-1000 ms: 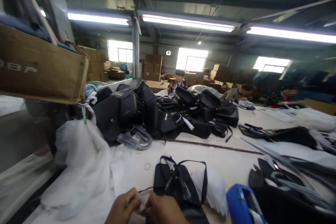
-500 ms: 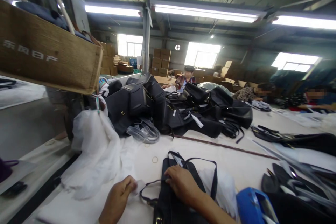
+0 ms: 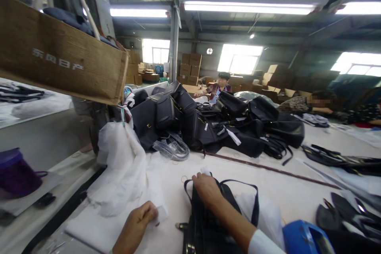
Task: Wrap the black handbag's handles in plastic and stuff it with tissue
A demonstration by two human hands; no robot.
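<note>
My left hand (image 3: 137,224) is closed, pinching a small white slip (image 3: 161,213) between thumb and fingers, left of a black handbag (image 3: 205,228). The bag lies on the white table in front of me, its strap (image 3: 254,210) looping out to the right. My right hand (image 3: 206,190) grips the bag's far top edge with bent fingers. Just beyond those fingers, a bit of white material (image 3: 205,170) sticks up. The forearm covers part of the bag.
A heap of black bags (image 3: 214,123) lies farther back. At left hangs a brown bag (image 3: 62,53) above white sheeting (image 3: 119,166). A blue object (image 3: 306,238) stands at right beside dark straps. A person (image 3: 222,87) works across the table.
My right hand has moved to the bag's far edge, and the bag's strap has shifted. The white slip in my left hand shows more clearly. The view has turned slightly left.
</note>
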